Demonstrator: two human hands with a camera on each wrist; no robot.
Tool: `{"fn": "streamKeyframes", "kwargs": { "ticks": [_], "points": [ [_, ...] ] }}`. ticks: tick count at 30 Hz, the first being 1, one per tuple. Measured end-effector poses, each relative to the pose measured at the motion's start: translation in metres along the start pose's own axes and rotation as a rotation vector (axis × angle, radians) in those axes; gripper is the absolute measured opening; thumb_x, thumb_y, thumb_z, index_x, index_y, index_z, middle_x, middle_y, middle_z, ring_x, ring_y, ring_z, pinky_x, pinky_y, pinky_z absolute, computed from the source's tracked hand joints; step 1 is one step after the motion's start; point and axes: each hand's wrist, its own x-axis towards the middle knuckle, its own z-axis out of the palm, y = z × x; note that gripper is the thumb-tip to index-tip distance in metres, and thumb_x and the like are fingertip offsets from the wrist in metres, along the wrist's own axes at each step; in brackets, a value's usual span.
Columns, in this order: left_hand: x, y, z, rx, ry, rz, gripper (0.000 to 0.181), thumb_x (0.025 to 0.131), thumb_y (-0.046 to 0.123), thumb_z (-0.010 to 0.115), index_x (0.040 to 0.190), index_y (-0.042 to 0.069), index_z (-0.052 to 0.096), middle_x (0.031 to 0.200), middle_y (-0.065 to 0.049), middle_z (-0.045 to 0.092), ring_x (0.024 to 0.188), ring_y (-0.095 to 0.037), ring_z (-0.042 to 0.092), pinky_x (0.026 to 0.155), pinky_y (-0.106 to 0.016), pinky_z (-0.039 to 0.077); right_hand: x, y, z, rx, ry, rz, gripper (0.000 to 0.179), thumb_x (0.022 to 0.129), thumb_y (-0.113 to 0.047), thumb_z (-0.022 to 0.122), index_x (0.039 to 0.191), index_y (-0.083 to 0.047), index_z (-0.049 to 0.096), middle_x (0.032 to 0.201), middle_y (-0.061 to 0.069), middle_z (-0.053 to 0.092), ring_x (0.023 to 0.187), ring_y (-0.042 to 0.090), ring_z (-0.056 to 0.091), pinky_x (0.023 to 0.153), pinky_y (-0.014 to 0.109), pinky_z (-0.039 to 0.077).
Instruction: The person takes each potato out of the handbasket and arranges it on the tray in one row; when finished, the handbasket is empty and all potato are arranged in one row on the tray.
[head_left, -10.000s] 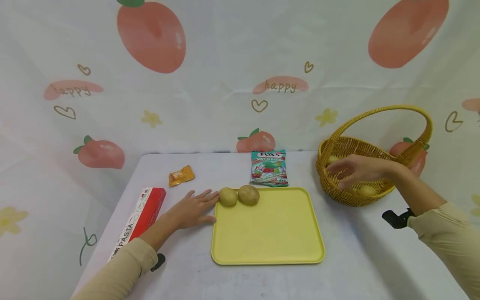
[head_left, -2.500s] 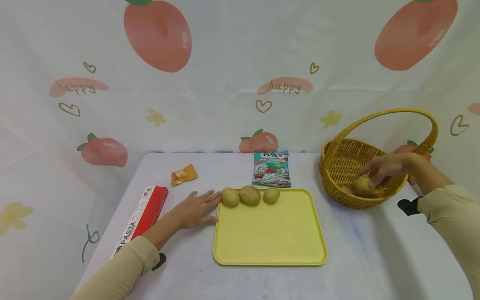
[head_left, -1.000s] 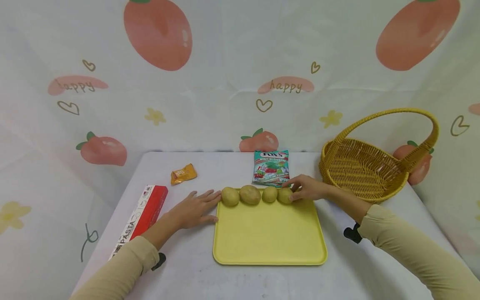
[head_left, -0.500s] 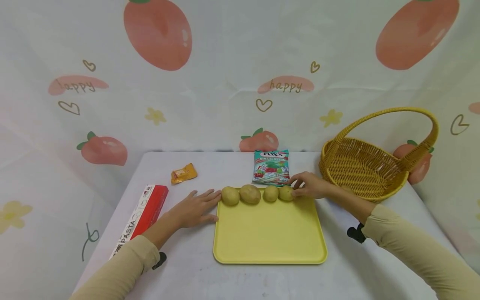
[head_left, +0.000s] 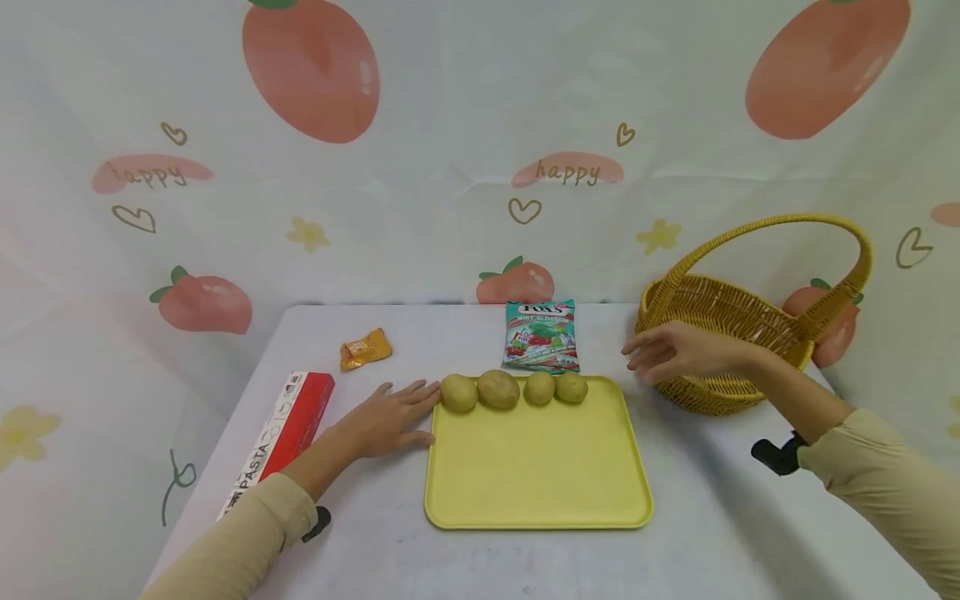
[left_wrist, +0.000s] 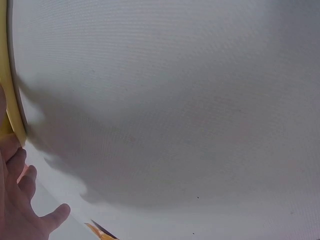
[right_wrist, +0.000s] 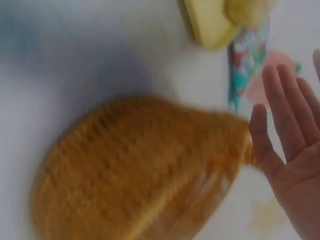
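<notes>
A row of several potatoes [head_left: 498,389] lies along the far edge of the yellow tray [head_left: 538,467]. My left hand [head_left: 392,418] rests flat beside the tray, fingers spread, its fingertips at the tray's far left corner. In the air between the tray and the yellow wicker basket [head_left: 701,400], my right hand [head_left: 686,350] holds nothing. It partly covers the basket in the head view. The right wrist view shows its fingers [right_wrist: 292,107] nearly straight, with the basket blurred beside them. What can be seen of the basket's inside shows no potato.
A green FOX'S candy bag [head_left: 541,337] lies behind the tray. An orange packet [head_left: 366,349] is at the back left. Along the left side lies a red and white pasta box [head_left: 288,429]. A printed curtain [head_left: 420,150] hangs behind the table.
Potatoes were added to the row, brought from the basket by my right hand. In the last half second it has let go of the rightmost one and moved right. My left hand stays put.
</notes>
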Motion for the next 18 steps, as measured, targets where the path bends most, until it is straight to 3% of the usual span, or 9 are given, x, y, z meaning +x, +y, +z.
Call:
{"fn": "streamKeyframes", "kwargs": {
  "ticks": [8,13,15,18],
  "points": [
    [-0.001,0.000,0.000,0.015,0.006,0.001,0.077,0.096,0.055,0.055,0.156,0.012,0.032,0.162,-0.004,0.030,0.149,-0.030,0.027,0.112,-0.066,0.026,-0.027,0.016,-0.035,-0.005,-0.023,0.061,0.053,0.093,-0.009,0.070,0.138,0.010,0.050,0.136,0.028,0.056,0.123,0.033,0.059,0.091,0.023,0.052],
    [-0.001,0.000,-0.001,0.015,0.009,0.002,0.077,0.096,0.055,0.055,0.157,0.012,0.032,0.162,-0.004,0.030,0.148,-0.030,0.027,0.112,-0.066,0.026,-0.032,0.036,-0.045,0.020,-0.110,0.139,0.056,0.096,-0.008,0.065,0.142,0.014,0.042,0.144,0.032,0.046,0.132,0.039,0.048,0.094,0.019,0.047],
    [-0.001,0.000,-0.001,0.015,0.011,0.005,0.078,0.096,0.056,0.055,0.157,0.012,0.032,0.162,-0.004,0.030,0.148,-0.030,0.027,0.112,-0.066,0.026,-0.032,0.042,-0.048,0.034,-0.127,0.178,0.056,0.097,-0.009,0.064,0.144,0.013,0.041,0.146,0.032,0.044,0.135,0.042,0.045,0.096,0.021,0.047],
    [-0.001,0.001,0.000,0.018,0.011,0.005,0.078,0.096,0.056,0.054,0.157,0.012,0.032,0.162,-0.004,0.030,0.149,-0.029,0.027,0.112,-0.066,0.026,-0.032,0.050,-0.055,0.041,-0.135,0.230,0.056,0.098,-0.011,0.063,0.145,0.010,0.042,0.147,0.030,0.043,0.135,0.042,0.045,0.100,0.034,0.049]
  ]
}}
